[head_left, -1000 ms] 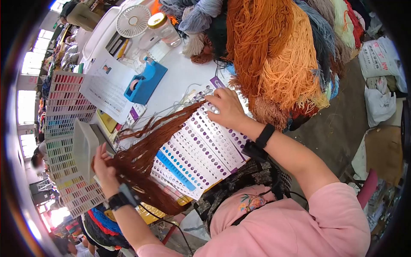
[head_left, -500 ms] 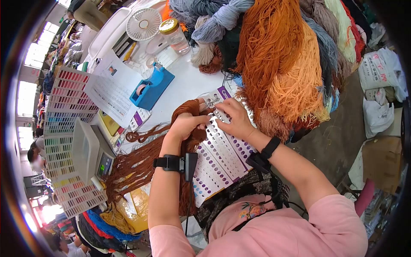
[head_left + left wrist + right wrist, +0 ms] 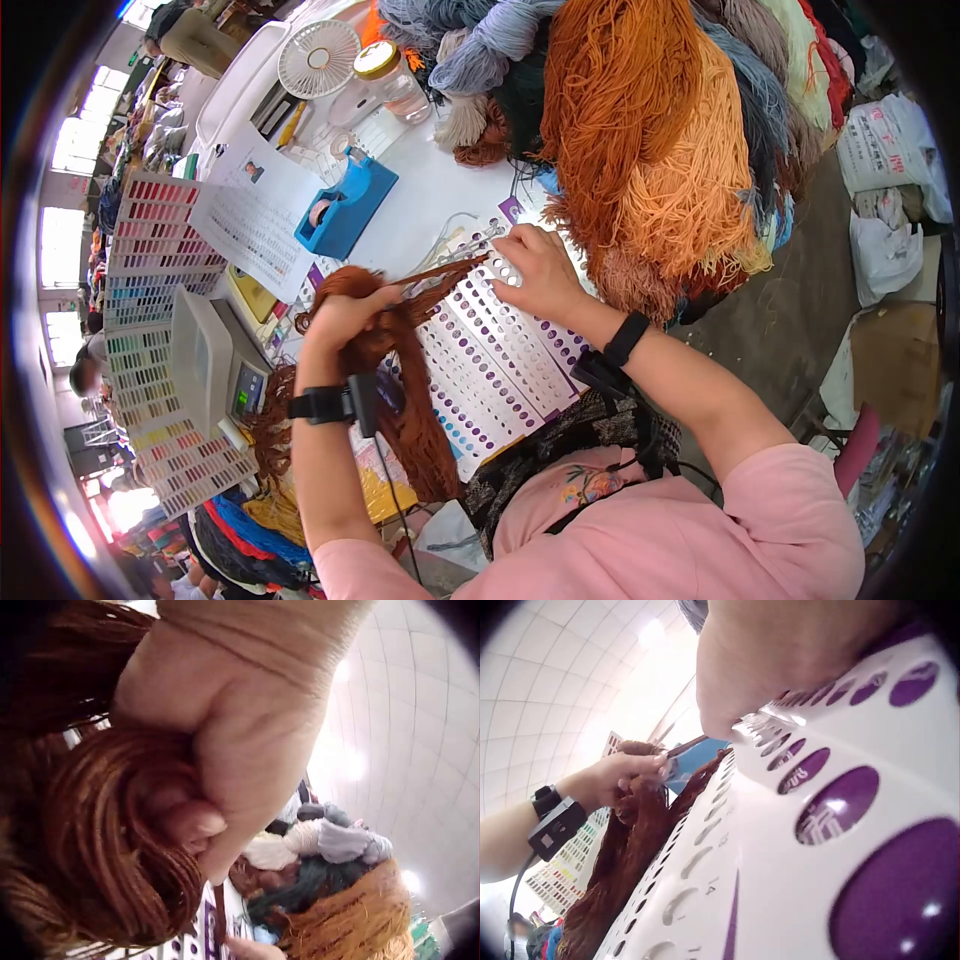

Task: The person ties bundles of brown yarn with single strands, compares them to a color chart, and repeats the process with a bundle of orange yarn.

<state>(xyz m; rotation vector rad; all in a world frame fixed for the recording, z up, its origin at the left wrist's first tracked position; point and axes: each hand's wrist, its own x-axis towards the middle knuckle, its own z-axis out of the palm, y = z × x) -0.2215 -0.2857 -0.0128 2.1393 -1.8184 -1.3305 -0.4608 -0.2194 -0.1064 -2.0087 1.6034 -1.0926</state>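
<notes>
Brown yarn (image 3: 425, 430) is bundled in the left hand (image 3: 345, 322), whose fingers curl round it; in the left wrist view the coil (image 3: 112, 840) wraps about the fingers of that hand (image 3: 232, 727). A thin brown strand runs taut from there to the right hand (image 3: 540, 275), which pinches its end at the top of a white card (image 3: 490, 370) with rows of purple-ringed holes. In the right wrist view the card (image 3: 780, 862) fills the foreground under the right hand (image 3: 780, 667), its fingertips hidden; the left hand (image 3: 634, 776) holds the yarn behind.
A blue tape dispenser (image 3: 345, 212), a printed sheet (image 3: 250, 200), a jar (image 3: 392, 85) and a small fan (image 3: 318, 58) lie beyond the card. Orange and peach yarn heaps (image 3: 620, 110) stand at the right. A scale (image 3: 215, 360) and a colour chart (image 3: 150, 350) are at the left.
The left hand moved from the far left to the right hand, then back left with the yarn bundled in it, drawing a strand out between them. The right hand stays near the card's top.
</notes>
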